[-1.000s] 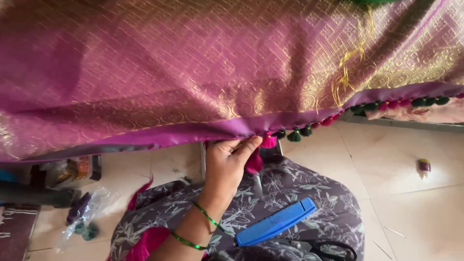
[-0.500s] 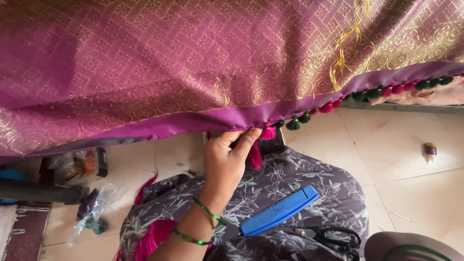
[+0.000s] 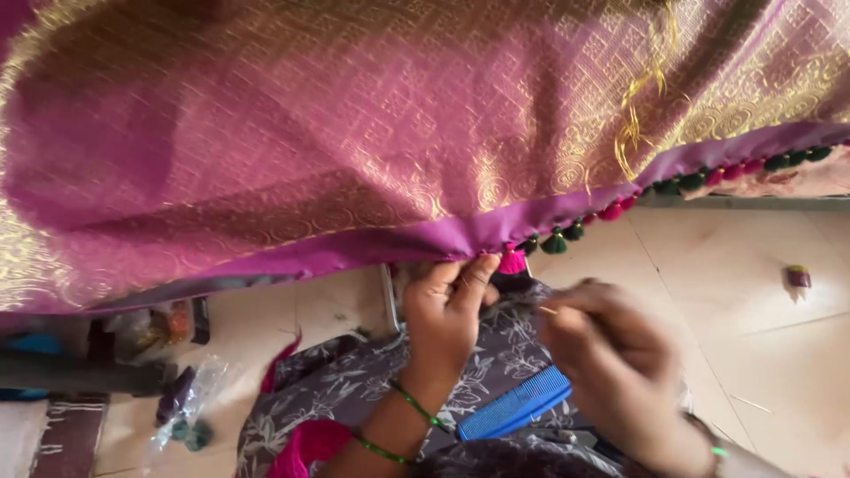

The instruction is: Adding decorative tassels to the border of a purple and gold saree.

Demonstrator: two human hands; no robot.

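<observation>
Fingers of the left hand pinch the purple hem; the blurred right hand curls closed nearby.

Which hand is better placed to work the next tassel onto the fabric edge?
Probably the right hand: it hovers free below the pink tassel, pinching something thin. The left hand is occupied, its fingers gripping the purple fabric edge.

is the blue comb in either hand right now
No, the blue comb lies on the lap between the left hand and right hand.
</observation>
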